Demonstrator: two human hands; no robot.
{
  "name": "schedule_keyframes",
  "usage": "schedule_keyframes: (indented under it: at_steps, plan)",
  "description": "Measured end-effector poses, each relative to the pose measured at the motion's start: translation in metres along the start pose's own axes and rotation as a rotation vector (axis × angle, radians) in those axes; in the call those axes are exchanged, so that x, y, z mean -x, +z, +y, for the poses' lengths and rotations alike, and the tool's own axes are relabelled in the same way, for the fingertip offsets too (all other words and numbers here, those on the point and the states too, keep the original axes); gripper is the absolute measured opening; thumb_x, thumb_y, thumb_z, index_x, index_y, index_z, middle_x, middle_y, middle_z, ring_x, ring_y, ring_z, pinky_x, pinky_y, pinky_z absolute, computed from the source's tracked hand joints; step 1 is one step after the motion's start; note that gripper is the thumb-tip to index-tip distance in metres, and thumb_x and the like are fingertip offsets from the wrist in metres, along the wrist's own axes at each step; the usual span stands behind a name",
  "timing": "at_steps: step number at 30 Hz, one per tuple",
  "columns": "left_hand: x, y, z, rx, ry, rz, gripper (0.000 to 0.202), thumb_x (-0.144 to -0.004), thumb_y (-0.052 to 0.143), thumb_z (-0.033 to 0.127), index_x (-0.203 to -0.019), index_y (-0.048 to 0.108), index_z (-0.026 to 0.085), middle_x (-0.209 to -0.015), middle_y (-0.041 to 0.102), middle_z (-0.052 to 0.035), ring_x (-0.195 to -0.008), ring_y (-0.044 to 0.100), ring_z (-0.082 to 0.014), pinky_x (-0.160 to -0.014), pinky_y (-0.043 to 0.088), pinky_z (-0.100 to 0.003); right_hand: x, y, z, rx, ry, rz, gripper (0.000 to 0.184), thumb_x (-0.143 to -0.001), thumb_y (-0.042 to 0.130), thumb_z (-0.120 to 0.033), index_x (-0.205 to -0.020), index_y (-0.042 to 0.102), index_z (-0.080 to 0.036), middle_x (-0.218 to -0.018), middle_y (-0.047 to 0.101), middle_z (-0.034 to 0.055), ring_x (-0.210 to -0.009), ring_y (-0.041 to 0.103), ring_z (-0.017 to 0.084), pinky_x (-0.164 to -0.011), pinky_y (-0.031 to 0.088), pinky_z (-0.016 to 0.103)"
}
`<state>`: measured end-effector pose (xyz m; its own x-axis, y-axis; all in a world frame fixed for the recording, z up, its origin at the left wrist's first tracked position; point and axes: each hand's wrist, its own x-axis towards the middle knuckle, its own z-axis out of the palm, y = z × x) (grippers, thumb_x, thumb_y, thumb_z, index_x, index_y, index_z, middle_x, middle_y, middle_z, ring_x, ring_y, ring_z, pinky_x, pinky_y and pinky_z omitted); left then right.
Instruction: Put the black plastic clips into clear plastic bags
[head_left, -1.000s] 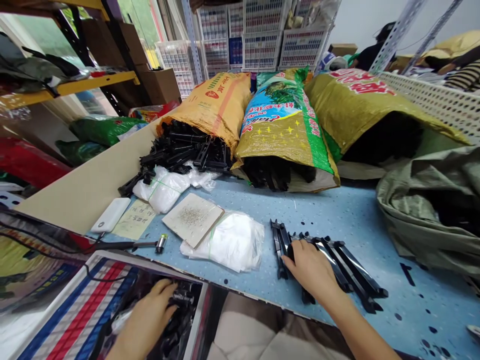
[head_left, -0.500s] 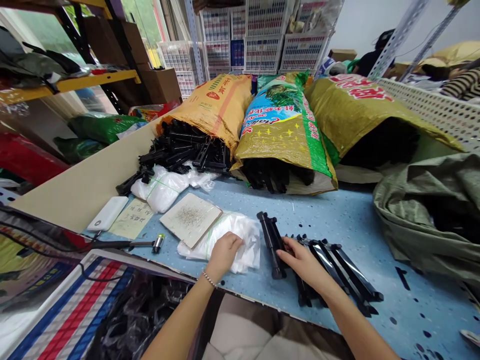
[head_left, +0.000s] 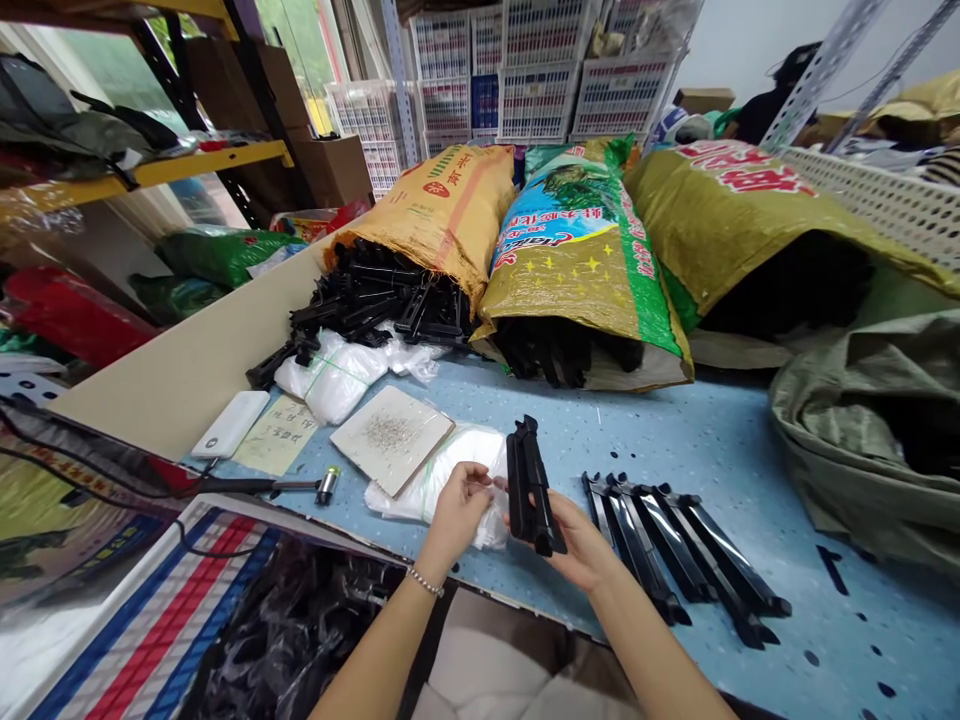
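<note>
My right hand (head_left: 574,545) is closed around a small bundle of long black plastic pieces (head_left: 531,485), held tilted above the table. My left hand (head_left: 463,500) is just left of it, fingers pinched at the right edge of a stack of clear plastic bags (head_left: 469,455). On the blue table, several more black plastic strips (head_left: 664,540) lie side by side to the right of my right hand. A pale square tile (head_left: 391,440) with dark specks rests partly on the bag stack.
Behind stand an orange sack (head_left: 439,215), a green-gold sack (head_left: 592,290) and another gold sack (head_left: 739,220), with black pieces inside. At left are a hammer (head_left: 300,486), a white power bank (head_left: 231,424) and a handwritten note (head_left: 276,435). A grey-green sack (head_left: 840,430) stands right.
My right hand has lifted the black pieces off the table and brought them left, close to my left hand. My left hand's fingers have drawn together at the bag's edge.
</note>
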<state>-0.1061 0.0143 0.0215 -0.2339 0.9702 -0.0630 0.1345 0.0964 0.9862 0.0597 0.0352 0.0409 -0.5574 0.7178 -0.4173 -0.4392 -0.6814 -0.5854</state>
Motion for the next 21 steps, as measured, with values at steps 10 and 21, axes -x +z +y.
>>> schedule_keyframes:
  at_steps: [10, 21]
  plan:
    - [0.002, -0.003, 0.013, -0.085, 0.005, -0.154, 0.036, -0.065, 0.069, 0.019, -0.099, 0.056, 0.018, -0.086, 0.062, -0.0018, -0.074, 0.058, -0.0142, -0.068, 0.046, -0.026, -0.004, -0.006, -0.002, -0.083, 0.041, -0.076, 0.023, -0.073, 0.071, -0.027, -0.09, 0.067, -0.013, -0.085, 0.073, 0.0086, -0.065, 0.068, 0.018, -0.06, 0.054, 0.029]
    - [-0.008, -0.002, -0.001, -0.084, -0.038, 0.071, 0.023, -0.065, 0.068, 0.036, -0.06, 0.055, 0.018, -0.054, 0.051, 0.0044, -0.052, 0.047, -0.011, -0.052, 0.036, -0.023, 0.012, 0.002, -0.011, 0.09, -0.03, -0.015, 0.026, -0.071, 0.073, -0.028, -0.092, 0.069, -0.014, -0.096, 0.072, 0.009, -0.06, 0.061, 0.012, -0.058, 0.049, 0.025]
